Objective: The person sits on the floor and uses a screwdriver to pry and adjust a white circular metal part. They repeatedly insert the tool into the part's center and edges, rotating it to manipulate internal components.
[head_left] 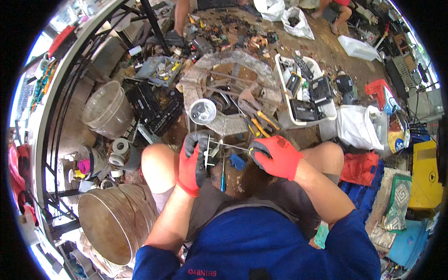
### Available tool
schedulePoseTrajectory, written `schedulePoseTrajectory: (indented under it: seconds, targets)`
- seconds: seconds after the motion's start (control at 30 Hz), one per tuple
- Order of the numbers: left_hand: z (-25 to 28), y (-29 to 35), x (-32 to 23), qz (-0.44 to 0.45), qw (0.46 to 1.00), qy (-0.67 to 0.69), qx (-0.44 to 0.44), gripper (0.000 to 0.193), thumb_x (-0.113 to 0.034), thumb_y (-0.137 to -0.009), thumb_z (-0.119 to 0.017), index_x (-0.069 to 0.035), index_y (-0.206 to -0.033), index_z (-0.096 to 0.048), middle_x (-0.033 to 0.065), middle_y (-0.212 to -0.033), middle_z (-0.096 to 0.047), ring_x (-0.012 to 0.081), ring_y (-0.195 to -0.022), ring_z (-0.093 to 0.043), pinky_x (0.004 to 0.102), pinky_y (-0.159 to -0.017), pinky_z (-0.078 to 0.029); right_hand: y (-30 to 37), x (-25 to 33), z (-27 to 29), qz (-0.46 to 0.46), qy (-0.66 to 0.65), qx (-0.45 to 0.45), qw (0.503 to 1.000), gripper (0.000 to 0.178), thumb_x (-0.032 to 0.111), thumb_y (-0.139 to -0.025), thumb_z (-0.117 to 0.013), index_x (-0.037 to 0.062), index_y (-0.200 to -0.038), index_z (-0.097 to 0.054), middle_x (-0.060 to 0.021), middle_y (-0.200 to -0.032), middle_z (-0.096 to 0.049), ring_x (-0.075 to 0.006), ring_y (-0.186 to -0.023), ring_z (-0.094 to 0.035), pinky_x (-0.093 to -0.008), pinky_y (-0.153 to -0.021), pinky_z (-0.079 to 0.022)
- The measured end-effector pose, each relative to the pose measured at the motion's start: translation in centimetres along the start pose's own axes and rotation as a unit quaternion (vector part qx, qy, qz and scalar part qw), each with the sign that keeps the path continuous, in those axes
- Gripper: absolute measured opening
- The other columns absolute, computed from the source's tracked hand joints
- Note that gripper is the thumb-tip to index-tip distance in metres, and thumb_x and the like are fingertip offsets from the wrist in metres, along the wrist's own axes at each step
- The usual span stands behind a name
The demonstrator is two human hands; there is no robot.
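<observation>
My left hand [193,161], in a red and black glove, is closed around a thin white plastic part [208,151] that stands on edge. My right hand [277,157], gloved alike, grips a screwdriver [235,147]; its thin metal shaft reaches left to the white part, and the handle is mostly hidden in the fingers. Whether the tip sits in a screw is too small to tell. Beyond the hands, a white cup [202,112] and yellow-handled pliers [265,120] rest on a round, grimy metal frame [228,125]. Below the hands lie a blue piece [237,161] and a blue-handled tool [222,177].
A white bin [290,122] of black electronic parts stands ahead right. Buckets [108,109] and a large tub [105,226] line my left, near black plastic casings [156,105]. Scrap [247,39] litters the far ground, where another person's leg [182,18] shows. A yellow box [425,175] is at far right.
</observation>
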State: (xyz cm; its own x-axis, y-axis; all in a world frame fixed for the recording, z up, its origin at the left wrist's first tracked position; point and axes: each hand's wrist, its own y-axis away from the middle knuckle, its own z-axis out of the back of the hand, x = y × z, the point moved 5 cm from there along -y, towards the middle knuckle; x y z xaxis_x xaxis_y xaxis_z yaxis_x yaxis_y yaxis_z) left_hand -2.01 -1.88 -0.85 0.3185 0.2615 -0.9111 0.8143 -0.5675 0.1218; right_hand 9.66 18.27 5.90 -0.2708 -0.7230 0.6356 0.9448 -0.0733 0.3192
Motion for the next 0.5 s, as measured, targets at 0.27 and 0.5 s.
schedulePoseTrajectory:
  seconds: [0.27, 0.5]
  targets:
    - [2.6, -0.3, 2.2, -0.009, 0.998, -0.048, -0.05, 0.016, -0.024, -0.104, -0.058, -0.009, -0.108, -0.058, 0.003, -0.096, -0.065, 0.0122, -0.087, -0.061, 0.0288, -0.076, -0.051, -2.8, -2.7, -3.1, 0.09, 0.033, -0.125, 0.988, 0.057, 0.031, -0.082, -0.072, 0.0051, -0.131, -0.056, -0.0195, -0.12, -0.065, -0.0396, -0.108, -0.064, -0.0458, -0.093, -0.052]
    - [2.4, -3.0, 5.0, 0.041, 0.999, 0.027, 0.001, 0.018, -0.015, -0.103, -0.056, -0.008, -0.119, -0.059, 0.01, -0.11, -0.068, 0.0209, -0.094, -0.068, 0.0371, -0.079, -0.058, -1.7, -2.1, -0.7, 0.076, 0.058, -0.107, 0.99, 0.039, 0.035, -0.087, -0.064, 0.0108, -0.118, -0.064, -0.0182, -0.107, -0.068, -0.0393, -0.097, -0.067, -0.0485, -0.081, -0.055]
